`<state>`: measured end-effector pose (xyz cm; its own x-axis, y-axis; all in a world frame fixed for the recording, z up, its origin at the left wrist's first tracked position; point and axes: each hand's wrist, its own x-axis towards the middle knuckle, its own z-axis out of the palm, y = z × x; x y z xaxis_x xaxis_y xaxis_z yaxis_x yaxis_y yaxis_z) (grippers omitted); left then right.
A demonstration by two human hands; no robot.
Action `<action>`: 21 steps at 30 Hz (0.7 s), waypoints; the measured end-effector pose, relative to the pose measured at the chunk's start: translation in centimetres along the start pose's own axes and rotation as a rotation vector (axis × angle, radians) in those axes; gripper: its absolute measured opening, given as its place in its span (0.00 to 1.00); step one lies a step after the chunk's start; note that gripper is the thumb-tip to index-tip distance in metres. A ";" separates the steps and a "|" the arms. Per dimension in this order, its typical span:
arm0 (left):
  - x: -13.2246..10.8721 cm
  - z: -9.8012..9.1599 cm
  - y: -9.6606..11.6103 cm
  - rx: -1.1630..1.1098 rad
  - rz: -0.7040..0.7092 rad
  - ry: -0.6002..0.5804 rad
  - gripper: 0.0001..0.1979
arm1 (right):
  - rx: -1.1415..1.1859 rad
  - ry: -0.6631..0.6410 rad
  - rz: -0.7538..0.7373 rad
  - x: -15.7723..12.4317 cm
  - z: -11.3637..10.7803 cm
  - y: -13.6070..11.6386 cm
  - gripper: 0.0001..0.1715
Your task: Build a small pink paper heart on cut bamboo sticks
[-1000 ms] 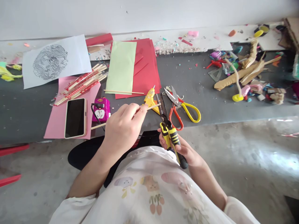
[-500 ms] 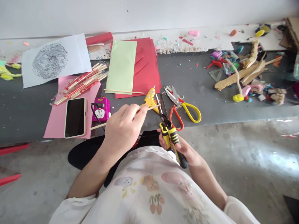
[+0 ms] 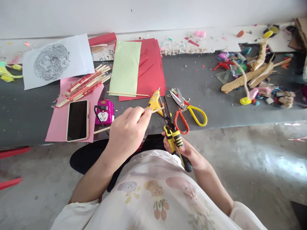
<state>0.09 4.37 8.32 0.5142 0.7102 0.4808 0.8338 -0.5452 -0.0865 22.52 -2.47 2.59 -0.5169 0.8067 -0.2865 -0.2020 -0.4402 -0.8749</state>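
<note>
My left hand (image 3: pixel 130 127) pinches a thin wooden stick (image 3: pixel 102 130), a chopstick by its look, which sticks out on both sides of the fist. Its right tip lies at the jaws of black-and-yellow pliers (image 3: pixel 177 139). Around the handles of these pliers my right hand (image 3: pixel 189 151) is closed, and the jaws point away from me, slightly apart. Just beyond the stick's tip lies a yellow glue gun (image 3: pixel 154 99). Scissors (image 3: pixel 198 115) with one red and one yellow handle rest on the table right of the pliers.
Left on the dark table (image 3: pixel 192 73) are a phone (image 3: pixel 78 120), a purple socket block (image 3: pixel 107 111) and wrapped chopsticks (image 3: pixel 83 84) on pink paper. Behind lie green paper (image 3: pixel 124 68), red paper (image 3: pixel 153 70) and a printed drawing (image 3: pixel 56 62). Craft scraps (image 3: pixel 259 80) are heaped at right.
The pliers' jaws have come a little closer together at the stick's tip. Both hands otherwise hold nearly the same place.
</note>
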 end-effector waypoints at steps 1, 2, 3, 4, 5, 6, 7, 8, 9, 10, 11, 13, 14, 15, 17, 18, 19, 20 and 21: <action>0.0 0.0 0.0 0.001 -0.001 -0.003 0.10 | 0.001 0.006 0.005 0.0 0.0 0.0 0.31; 0.0 0.0 0.0 0.001 -0.002 -0.005 0.10 | 0.003 0.012 0.011 0.0 0.0 0.0 0.32; 0.0 0.0 0.0 0.002 -0.002 -0.006 0.09 | 0.008 0.016 0.016 0.0 0.0 0.0 0.32; 0.0 0.1 0.0 0.004 -0.002 -0.007 0.09 | 0.014 0.019 0.022 0.0 0.0 0.1 0.32; -0.1 0.1 0.0 0.005 -0.001 -0.009 0.09 | 0.022 0.020 0.027 0.0 0.0 0.1 0.32; -0.1 0.1 0.1 0.005 0.000 -0.011 0.09 | 0.029 0.019 0.030 0.0 0.0 0.1 0.31; 0.0 0.2 0.1 0.005 0.001 -0.014 0.09 | 0.034 0.015 0.032 0.0 0.0 0.2 0.31; 0.0 0.2 0.1 0.004 0.001 -0.017 0.09 | 0.038 0.008 0.032 0.0 0.0 0.2 0.30; 0.0 0.3 0.0 0.002 0.002 -0.018 0.09 | 0.038 0.001 0.030 0.0 -0.1 0.2 0.30; 0.0 0.4 0.0 0.001 0.001 -0.019 0.09 | 0.033 -0.005 0.026 0.0 -0.1 0.3 0.29; 0.1 0.5 -0.1 0.000 0.002 -0.021 0.09 | 0.026 -0.011 0.024 0.0 -0.1 0.3 0.28; 0.1 0.9 -0.3 -0.012 0.005 -0.026 0.10 | 0.015 -0.017 0.019 0.2 -0.1 0.5 0.27; 0.2 1.0 -0.3 -0.030 -0.001 -0.020 0.10 | 0.011 -0.016 0.015 0.4 -0.1 0.6 0.27; 0.1 1.2 -0.3 -0.056 -0.015 -0.002 0.10 | 0.009 -0.008 0.008 0.6 0.0 0.7 0.27; -0.1 1.5 0.1 -0.132 -0.073 0.084 0.09 | 0.011 0.027 -0.011 1.1 0.0 1.0 0.28; -0.4 1.6 0.4 -0.186 -0.111 0.134 0.08 | 0.009 0.055 -0.024 1.4 0.0 1.2 0.28; -0.7 1.7 0.9 -0.258 -0.153 0.163 0.06 | 0.002 0.089 -0.039 1.8 0.1 1.4 0.28; -1.0 1.9 1.5 -0.350 -0.204 0.158 0.04 | -0.008 0.130 -0.055 2.1 0.1 1.6 0.27; -1.4 2.0 2.2 -0.471 -0.255 0.101 0.05 | -0.020 0.177 -0.071 2.4 0.2 1.8 0.26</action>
<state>1.62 3.05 5.65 0.2659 0.8126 0.5186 0.7374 -0.5180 0.4335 20.72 -1.39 0.47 -0.3473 0.8930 -0.2864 -0.2151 -0.3731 -0.9025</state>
